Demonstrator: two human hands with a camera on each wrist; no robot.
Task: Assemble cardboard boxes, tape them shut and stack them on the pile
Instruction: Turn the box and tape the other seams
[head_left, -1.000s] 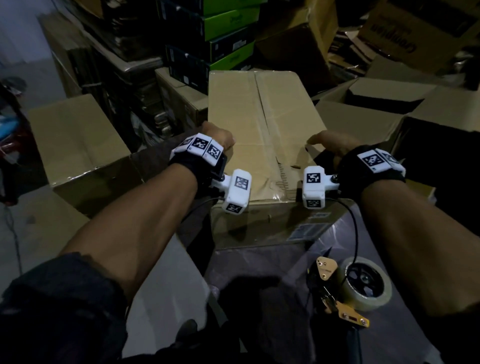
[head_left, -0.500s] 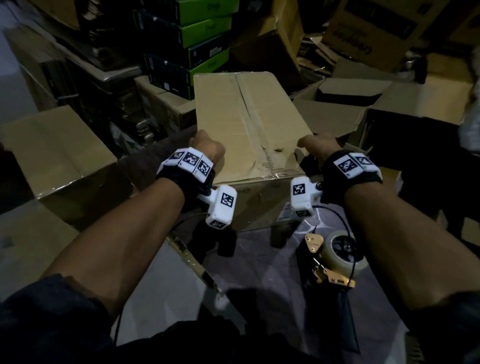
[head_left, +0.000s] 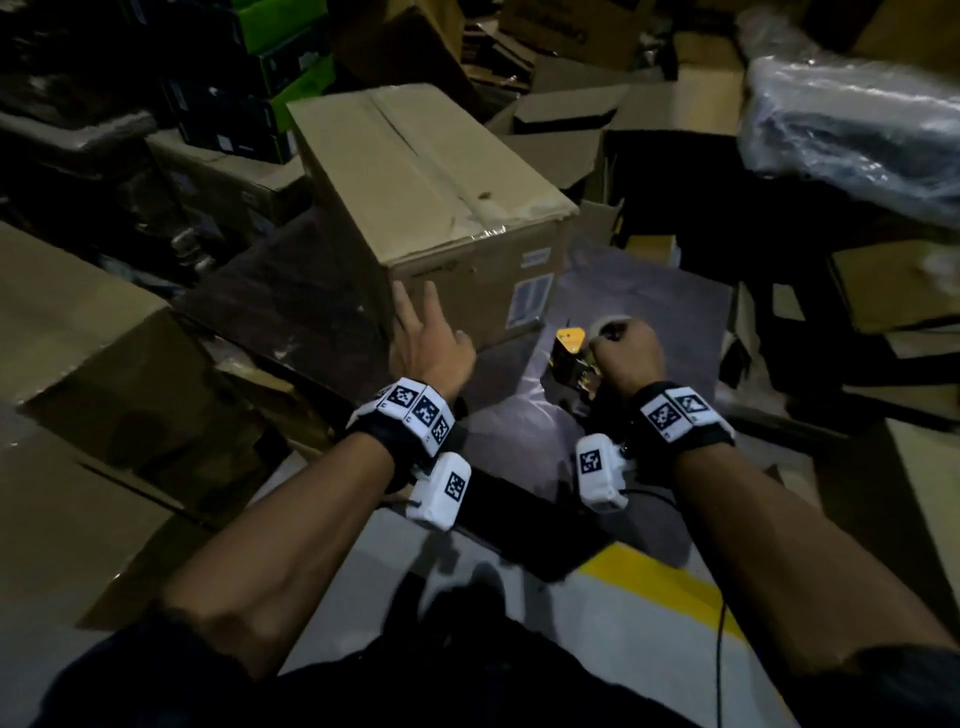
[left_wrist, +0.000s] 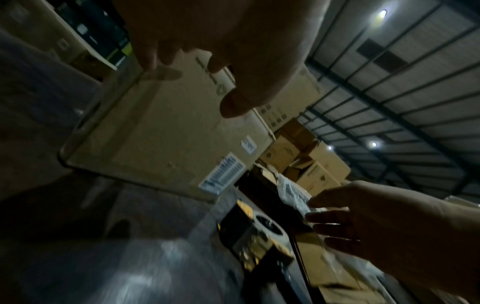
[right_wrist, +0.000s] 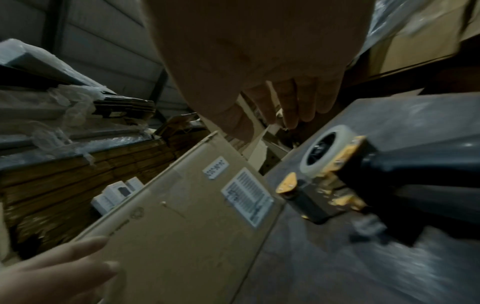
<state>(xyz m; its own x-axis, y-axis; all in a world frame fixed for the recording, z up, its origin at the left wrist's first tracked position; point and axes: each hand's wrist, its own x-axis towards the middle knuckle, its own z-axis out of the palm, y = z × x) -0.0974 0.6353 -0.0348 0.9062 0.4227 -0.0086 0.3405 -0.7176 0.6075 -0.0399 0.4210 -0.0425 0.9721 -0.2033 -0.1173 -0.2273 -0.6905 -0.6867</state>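
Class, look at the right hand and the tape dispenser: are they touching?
Apart. The right wrist view shows the fingertips of the right hand above the tape dispenser, with dark background visible between them.

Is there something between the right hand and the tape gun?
Nothing visible. The right hand hovers just above the tape gun, fingers not yet on it; the box stands to its left, out of the way.

No legible text; white labels (right_wrist: 247, 197) on the cardboard box (head_left: 426, 171) too blurred.
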